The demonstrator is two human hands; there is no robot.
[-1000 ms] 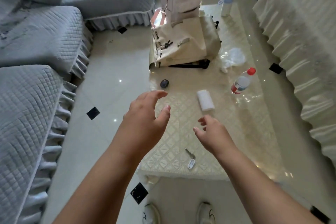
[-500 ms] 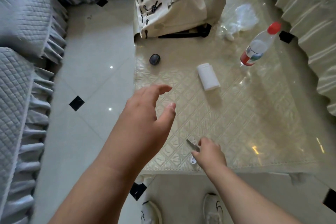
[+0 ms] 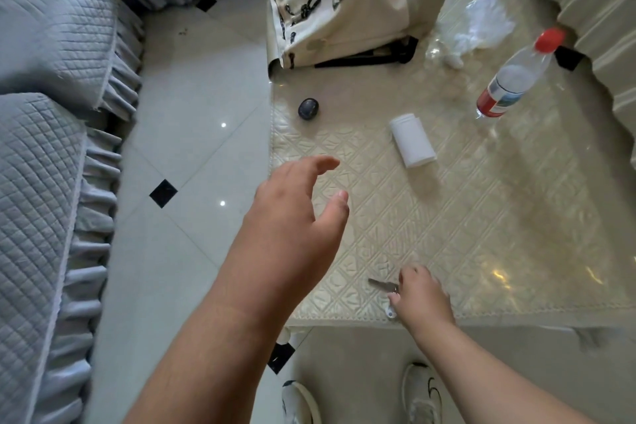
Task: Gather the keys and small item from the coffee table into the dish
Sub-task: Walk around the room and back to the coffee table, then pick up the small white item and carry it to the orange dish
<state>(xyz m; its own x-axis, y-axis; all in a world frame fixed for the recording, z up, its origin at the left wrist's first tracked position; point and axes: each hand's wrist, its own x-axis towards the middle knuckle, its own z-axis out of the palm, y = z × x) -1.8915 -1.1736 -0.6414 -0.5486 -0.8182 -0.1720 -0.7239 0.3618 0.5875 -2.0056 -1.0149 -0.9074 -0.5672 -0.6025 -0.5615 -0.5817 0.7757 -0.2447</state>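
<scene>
A person stands at the near edge of a low bench (image 3: 481, 217) covered with a cream quilted cloth, looking down at their own hands. The right hand (image 3: 421, 296) rests near the front edge of the bench, its fingertips (image 3: 395, 299) closing on a small silver key (image 3: 380, 284) with a pale tag (image 3: 392, 312) that peeks out beneath the hand. The blade of the key points left, away from the hand. Whether the key is lifted off the cloth cannot be told. The left hand (image 3: 299, 217) hovers above the left side of the bench, fingers spread wide and holding nothing.

Farther back, just inside the left edge of the bench, lies a small dark rounded item (image 3: 308, 109), well apart from both hands but in line with the left hand's reach. No dish is in view.

The key is probably light, stiff and thin, lying flat, so a pinch at its head or tag looks easiest; the soft cloth should let fingertips get under it. The dark item looks smooth and may slip or roll, so a grip around its sides seems best.

Also on the bench are a cream bag (image 3: 351, 0), a white folded packet (image 3: 412, 139), a clear bottle with a red cap (image 3: 516, 74) and crumpled plastic (image 3: 478, 27).
</scene>
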